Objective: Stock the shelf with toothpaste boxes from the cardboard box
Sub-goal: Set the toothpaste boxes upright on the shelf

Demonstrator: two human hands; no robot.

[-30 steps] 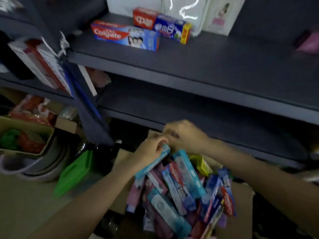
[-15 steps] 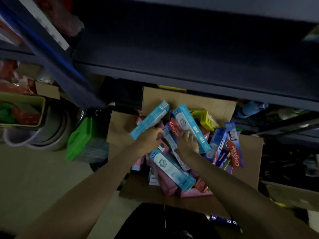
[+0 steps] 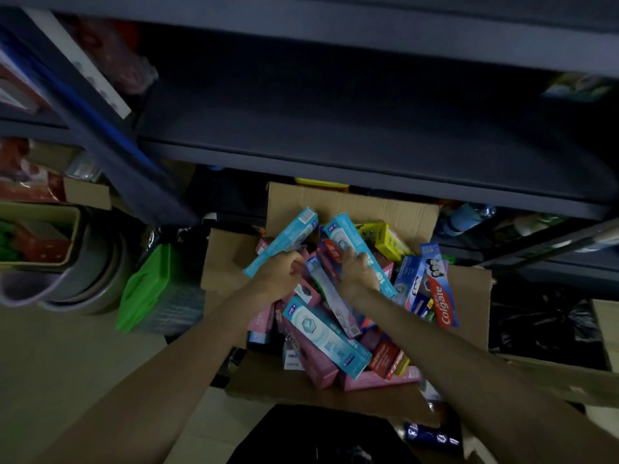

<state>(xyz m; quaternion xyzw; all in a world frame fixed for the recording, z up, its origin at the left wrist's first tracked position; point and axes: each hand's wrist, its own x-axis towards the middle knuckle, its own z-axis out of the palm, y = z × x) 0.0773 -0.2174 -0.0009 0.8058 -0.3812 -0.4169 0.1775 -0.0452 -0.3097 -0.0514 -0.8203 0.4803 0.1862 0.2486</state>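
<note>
Fingers [image 3: 290, 262] of our left hand [image 3: 278, 274] grip a light-blue toothpaste box [image 3: 284, 241] lifted over the cardboard box [image 3: 351, 202]; our right hand [image 3: 356, 271] curls round another teal toothpaste box [image 3: 355, 242] on the heap, under a dark shelf [image 3: 335, 128].

Head cam only, wide-angle, looking fwd and steeply down.
Close over the open cardboard box [image 3: 351, 202] on the floor; dark shelf [image 3: 368, 175] fills top of frame; forearms reach in from the bottom edge.
</note>
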